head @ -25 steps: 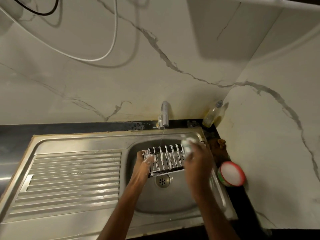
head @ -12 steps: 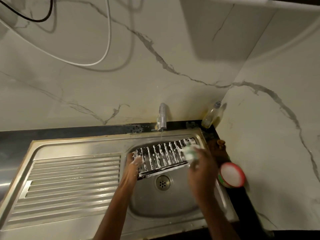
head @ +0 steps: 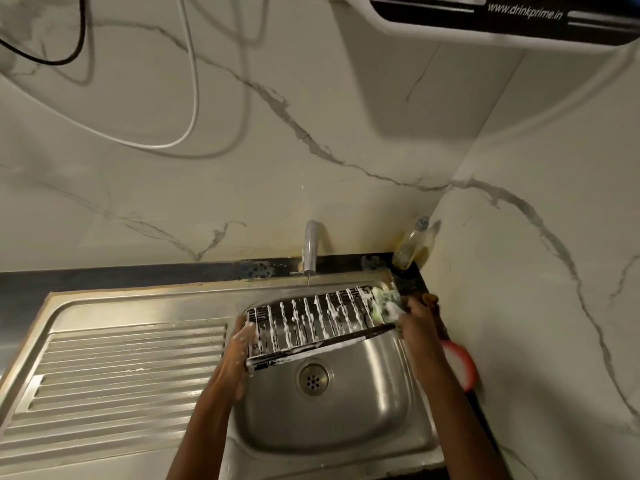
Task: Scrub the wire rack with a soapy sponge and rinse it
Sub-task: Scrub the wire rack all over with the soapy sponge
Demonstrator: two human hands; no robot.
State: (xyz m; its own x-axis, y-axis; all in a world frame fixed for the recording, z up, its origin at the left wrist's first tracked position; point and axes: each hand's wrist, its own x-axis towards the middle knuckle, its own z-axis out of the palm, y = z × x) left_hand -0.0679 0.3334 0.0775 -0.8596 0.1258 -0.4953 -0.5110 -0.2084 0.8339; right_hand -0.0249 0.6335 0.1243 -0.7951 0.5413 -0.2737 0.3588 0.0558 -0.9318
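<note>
steel sink (head: pixel 408 424): brushed stainless basin with a round drain, ribbed drainboard (head: pixel 131 362) to its left, dark bench (head: pixel 104 277) along the far edge.
wire rack (head: pixel 311 323): dark metal frame with parallel upright wires, streaked with white foam; held above the basin, not resting on it, tilted so the right end sits farther and higher.
long axis: runs left to right, near-left corner to far-right corner.
left hand (head: pixel 239 348): grip curled round the rack's left end, fingers foamy, steadying it.
right hand (head: pixel 414 320): grip pinching the sponge (head: pixel 386 306), pressed to the rack's far-right end.
sponge: green and yellow, soft, lathered; touching the last wires on the right.
key relation: rest of the rack lies to the left of the sponge, along the long axis; right hand is the working one, left only holds.
tap (head: pixel 311 247): chrome spout on the far wall, thin trickle falling just beyond the rack's far edge.
stage: judged mid-scrub; foam all over, rinse not yet done.
next move: likely a stroke leftward along the wires.
risk: wet soapy frame could slip in the left grip.
other: yellowish bottle (head: pixel 412 245) in the far corner, red-rimmed white tub (head: pixel 457 365) right of the sink, partly hidden by the right forearm.
</note>
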